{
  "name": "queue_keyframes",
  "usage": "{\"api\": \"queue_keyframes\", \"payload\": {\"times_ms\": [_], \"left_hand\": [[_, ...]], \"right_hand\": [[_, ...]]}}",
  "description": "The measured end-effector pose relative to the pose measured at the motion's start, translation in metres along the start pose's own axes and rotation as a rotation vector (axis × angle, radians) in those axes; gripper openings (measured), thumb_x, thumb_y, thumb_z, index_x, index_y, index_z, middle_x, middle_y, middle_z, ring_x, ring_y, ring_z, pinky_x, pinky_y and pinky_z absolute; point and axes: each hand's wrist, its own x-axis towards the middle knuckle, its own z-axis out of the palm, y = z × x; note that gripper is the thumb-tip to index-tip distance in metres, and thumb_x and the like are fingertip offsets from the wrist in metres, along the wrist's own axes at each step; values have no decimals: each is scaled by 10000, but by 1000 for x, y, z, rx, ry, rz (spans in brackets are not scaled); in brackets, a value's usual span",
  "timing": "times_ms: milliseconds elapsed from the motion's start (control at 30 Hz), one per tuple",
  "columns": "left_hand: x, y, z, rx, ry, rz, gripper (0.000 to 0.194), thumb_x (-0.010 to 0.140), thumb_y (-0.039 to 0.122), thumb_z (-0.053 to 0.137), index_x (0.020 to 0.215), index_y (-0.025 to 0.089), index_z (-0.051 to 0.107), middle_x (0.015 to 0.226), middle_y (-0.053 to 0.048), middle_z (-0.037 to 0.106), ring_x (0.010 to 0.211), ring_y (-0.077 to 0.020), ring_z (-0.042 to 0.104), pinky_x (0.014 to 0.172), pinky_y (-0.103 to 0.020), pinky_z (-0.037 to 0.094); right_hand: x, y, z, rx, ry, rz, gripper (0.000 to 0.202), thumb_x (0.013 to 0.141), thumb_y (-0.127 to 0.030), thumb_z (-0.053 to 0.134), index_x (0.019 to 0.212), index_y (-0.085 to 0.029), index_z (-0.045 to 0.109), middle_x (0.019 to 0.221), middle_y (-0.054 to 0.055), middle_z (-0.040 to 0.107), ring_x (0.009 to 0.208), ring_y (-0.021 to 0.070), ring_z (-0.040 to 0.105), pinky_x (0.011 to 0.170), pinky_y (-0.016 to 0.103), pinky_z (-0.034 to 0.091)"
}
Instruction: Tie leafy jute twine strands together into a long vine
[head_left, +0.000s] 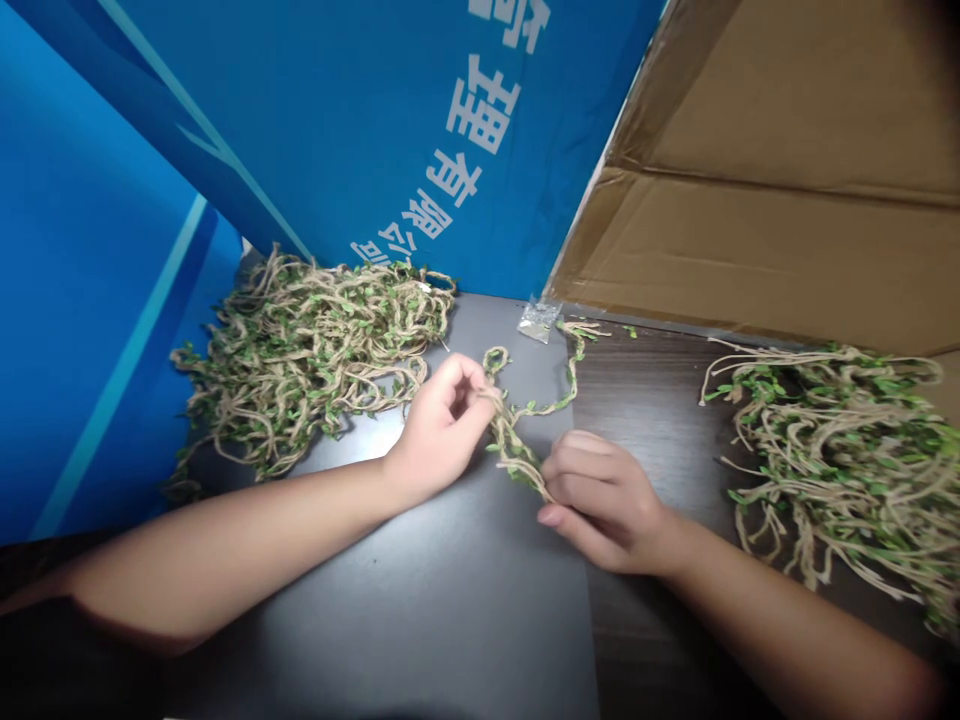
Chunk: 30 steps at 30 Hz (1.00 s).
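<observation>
And here is the leafy twine garland [511, 438], strung between two bare hands over the grey sheet [420, 600], near the middle of the scene. The left hand [442, 430] has thumb and fingertips pinched together on its far end of the doubled section, a small loop poking out just beyond; the right hand [607, 505], nearer, has its fingers curled and clamped on the other end. One loose length runs off to the right and bends away toward the clear plastic scrap [538, 320] by the blue printed panel [337, 130]. It looks a featherweight piece, soft and limp, with rough fibres that should give good grip rather than slide. The little green leaves look like the delicate part, likely to snag or pull loose if dragged, so the bare cord between them seems the best place to pinch, with a hold at each end to keep the strands in line. Over on the left lies a tangled heap of garlands [300, 350], and on the right, on the dark wood-grain surface [630, 620], a second pile of garlands [840, 450] shows plenty of loose cord ends.
</observation>
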Motion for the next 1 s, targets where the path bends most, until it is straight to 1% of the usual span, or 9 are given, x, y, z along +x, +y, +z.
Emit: {"api": "queue_keyframes", "payload": {"times_ms": [133, 267, 433, 533, 667, 767, 900, 967, 1000], "left_hand": [[1, 0, 0, -83, 74, -51, 141, 922, 225, 592, 885, 204, 457, 751, 47, 493, 638, -94, 465, 623, -247, 396], [-1, 0, -1, -86, 90, -35, 166, 934, 250, 599, 845, 198, 470, 694, 53, 472, 616, -94, 432, 616, -249, 377], [0, 1, -2, -112, 112, -24, 183, 933, 237, 585, 782, 188, 494, 657, 47, 484, 612, -93, 446, 609, -244, 373], [2, -1, -2, -164, 144, -50, 171, 910, 200, 561, 764, 191, 473, 613, 56, 462, 567, -89, 430, 564, -232, 350], [3, 3, -2, -300, 213, -59, 165, 900, 214, 584, 776, 194, 476, 612, 63, 435, 515, -79, 387, 504, -216, 330], [3, 19, -5, -381, 250, -22, 178, 914, 270, 653, 807, 188, 535, 656, 53, 461, 508, -65, 376, 476, -196, 318], [10, 54, -21, -410, 305, 192, 360, 892, 444, 785, 763, 177, 580, 724, 3, 577, 510, -70, 438, 442, -211, 342], [15, 73, -33, -411, 330, 253, 357, 935, 482, 744, 778, 184, 623, 639, 7, 528, 464, -85, 421, 403, -234, 322], [17, 82, -40, -427, 296, 242, 325, 966, 461, 709, 801, 190, 637, 581, 22, 483, 427, -86, 384, 386, -237, 304]], "right_hand": [[-1, 0, 1, 17, 46, 19, 212, 1017, -199, 570, 835, -218, 464, 680, -11, 468, 639, 148, 402, 637, 325, 341], [-4, -1, -1, 46, 176, 100, 212, 1025, -166, 520, 822, -214, 484, 652, -18, 464, 611, 137, 453, 608, 295, 359], [-15, -7, 0, 160, 534, 326, 273, 1068, -186, 494, 820, -202, 610, 656, -18, 535, 543, 102, 461, 538, 258, 367], [-14, -14, 1, 248, 718, 346, 299, 1069, -244, 532, 792, -203, 636, 648, -9, 540, 535, 114, 469, 532, 275, 386], [3, -23, -10, 387, 918, 353, 346, 1058, -274, 557, 725, -199, 616, 537, -39, 421, 477, 119, 408, 549, 313, 435], [19, -27, -28, 513, 1015, 395, 342, 1041, -267, 570, 706, -201, 593, 456, -63, 352, 418, 111, 309, 510, 311, 404], [29, -29, -46, 527, 1090, 446, 408, 1055, -381, 567, 688, -206, 532, 429, -74, 327, 385, 101, 262, 469, 297, 360], [30, -28, -50, 514, 1106, 470, 407, 1060, -391, 558, 698, -208, 522, 438, -74, 331, 393, 103, 270, 473, 293, 363], [30, -27, -50, 506, 1114, 484, 400, 1060, -388, 559, 704, -209, 522, 442, -74, 333, 399, 105, 278, 477, 290, 366]]}}
